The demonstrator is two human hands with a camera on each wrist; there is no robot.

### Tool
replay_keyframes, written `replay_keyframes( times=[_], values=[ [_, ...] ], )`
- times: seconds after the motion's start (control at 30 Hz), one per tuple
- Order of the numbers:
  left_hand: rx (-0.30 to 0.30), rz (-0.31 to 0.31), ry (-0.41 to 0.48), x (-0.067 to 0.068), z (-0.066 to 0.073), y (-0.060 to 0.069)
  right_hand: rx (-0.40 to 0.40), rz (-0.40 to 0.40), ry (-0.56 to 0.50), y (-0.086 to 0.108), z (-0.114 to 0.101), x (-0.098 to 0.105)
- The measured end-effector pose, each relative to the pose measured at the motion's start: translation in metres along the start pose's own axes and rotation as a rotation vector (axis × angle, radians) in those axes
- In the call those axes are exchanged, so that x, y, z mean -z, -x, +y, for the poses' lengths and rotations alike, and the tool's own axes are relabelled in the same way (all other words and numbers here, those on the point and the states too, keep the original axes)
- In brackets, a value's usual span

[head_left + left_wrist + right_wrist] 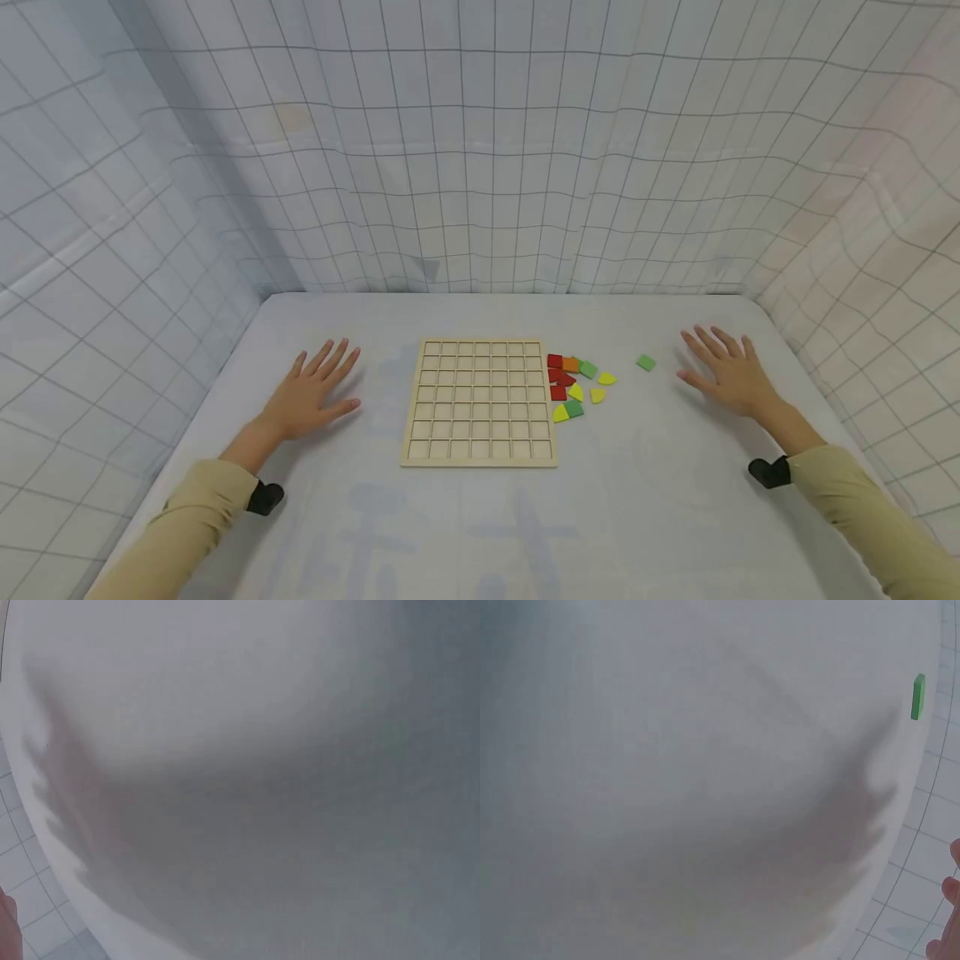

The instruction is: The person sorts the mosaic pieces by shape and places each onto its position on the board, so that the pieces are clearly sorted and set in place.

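The grid board [481, 396] lies between outspread left fingers [344, 367] and outspread right fingers [698, 350].

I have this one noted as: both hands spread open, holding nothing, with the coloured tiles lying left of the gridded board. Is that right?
Not quite: the coloured tiles lie right of the gridded board, as the head view shows. Left hand and right hand are indeed spread open, holding nothing.
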State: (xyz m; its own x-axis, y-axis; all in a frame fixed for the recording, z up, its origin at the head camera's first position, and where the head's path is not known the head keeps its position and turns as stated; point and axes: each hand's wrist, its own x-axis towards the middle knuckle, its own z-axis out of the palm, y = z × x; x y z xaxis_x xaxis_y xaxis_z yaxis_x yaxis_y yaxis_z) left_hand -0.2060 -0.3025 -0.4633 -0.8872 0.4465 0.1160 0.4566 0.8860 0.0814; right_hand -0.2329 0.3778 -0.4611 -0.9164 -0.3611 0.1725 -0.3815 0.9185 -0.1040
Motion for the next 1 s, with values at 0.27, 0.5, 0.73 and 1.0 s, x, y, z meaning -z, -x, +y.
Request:
replay_keyframes(
  times=[0.27, 0.5, 0.73, 1.0],
  values=[
    [-0.05, -0.01, 0.052, -0.009, 0.02, -0.005, 0.034, 0.096, 0.041, -0.007, -0.014, -0.005],
    [-0.101, -0.042, 0.099, -0.013, 0.034, -0.009, -0.01, 0.123, 0.01, -0.012, -0.024, -0.009],
    [-0.14, -0.128, 0.134, -0.013, 0.05, -0.015, -0.023, 0.201, -0.038, -0.016, -0.031, -0.014],
    [-0.211, -0.158, 0.149, -0.017, 0.067, -0.017, -0.056, 0.216, -0.121, -0.021, -0.031, -0.019]
  ],
)
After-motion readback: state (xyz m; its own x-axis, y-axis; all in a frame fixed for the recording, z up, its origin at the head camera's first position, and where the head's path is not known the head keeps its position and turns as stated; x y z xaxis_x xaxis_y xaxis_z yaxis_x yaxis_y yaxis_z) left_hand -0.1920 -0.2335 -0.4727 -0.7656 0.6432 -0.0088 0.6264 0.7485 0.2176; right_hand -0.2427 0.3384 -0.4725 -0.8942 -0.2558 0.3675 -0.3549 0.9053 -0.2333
